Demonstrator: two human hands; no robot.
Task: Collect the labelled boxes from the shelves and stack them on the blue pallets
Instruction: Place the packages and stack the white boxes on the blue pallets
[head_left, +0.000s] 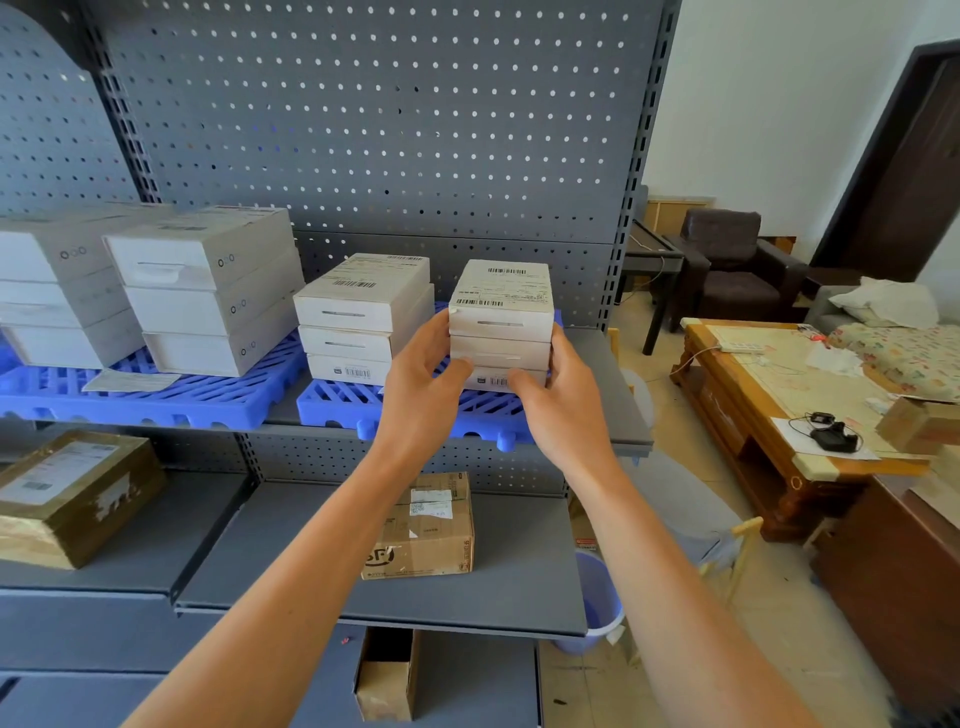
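White stack of three labelled boxes (500, 325) on the blue pallet (343, 405), upper shelf. Left hand (423, 387) and right hand (558, 395), forearms extended, grip its opposite sides, thumbs curled across the lowest box's front.

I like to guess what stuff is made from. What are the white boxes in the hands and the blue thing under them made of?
The white boxes look like smooth matte cardboard: sharp folded edges, paper labels stuck on top. The blue pallet looks like moulded plastic: even bright colour, slightly shiny open grid with rounded feet. The left hand and right hand grip the stack's sides.
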